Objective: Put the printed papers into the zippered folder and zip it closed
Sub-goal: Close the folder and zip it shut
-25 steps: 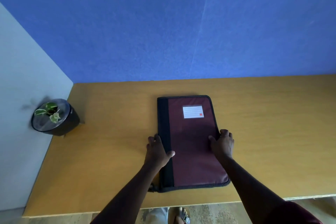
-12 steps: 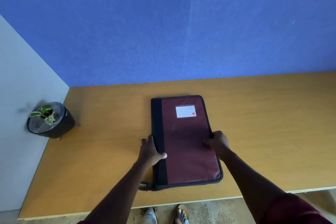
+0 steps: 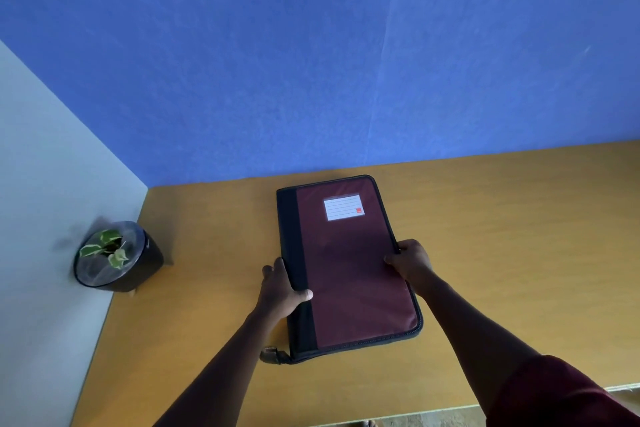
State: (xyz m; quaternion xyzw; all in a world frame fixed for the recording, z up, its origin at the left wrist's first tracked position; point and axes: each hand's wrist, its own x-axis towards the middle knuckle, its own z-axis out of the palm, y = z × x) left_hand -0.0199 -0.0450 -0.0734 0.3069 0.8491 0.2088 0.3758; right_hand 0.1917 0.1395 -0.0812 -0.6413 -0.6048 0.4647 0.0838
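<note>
A maroon zippered folder [image 3: 349,263] with a black spine and a white label lies closed and flat on the wooden table [image 3: 502,236]. My left hand [image 3: 280,288] grips its black spine edge, thumb on top. On the opposite long edge my right hand [image 3: 410,258] is closed over the zipper side, thumb on the cover. A brown zipper tab [image 3: 273,355] sticks out at the near left corner. No printed papers are visible.
A small potted plant [image 3: 116,258] in a black pot stands at the table's left edge beside a white wall. A blue wall rises behind the table. The table's front edge runs close below the folder.
The folder has slid a little away from me, and both hands shifted with it. My right hand curled tighter onto the zipper edge.
</note>
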